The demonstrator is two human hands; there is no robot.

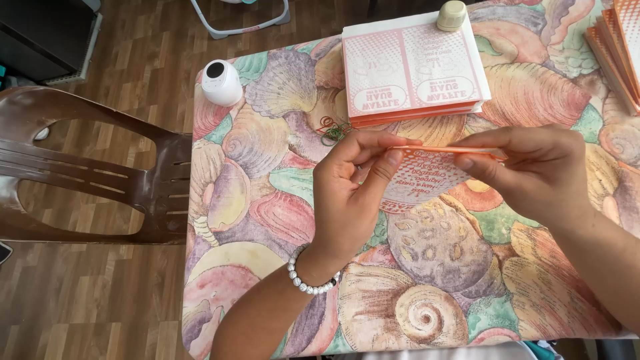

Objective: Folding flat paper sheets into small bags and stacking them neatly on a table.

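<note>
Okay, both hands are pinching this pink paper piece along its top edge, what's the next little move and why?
Probably slide the pinching fingertips outward along the top edge to press the crease flat. The left hand and right hand both grip the pink paper piece at its upper edge, held in the air above the shell-patterned tablecloth, and the edge looks folded over but not yet pressed down.

The tablecloth (267, 200) shows pastel seashells in pink, mauve, green and cream. Beyond it, the stack of paper sleeves (413, 67) is white with orange-pink dotted print. Left of the cloth, the chair (100, 180) is dark brown.
</note>
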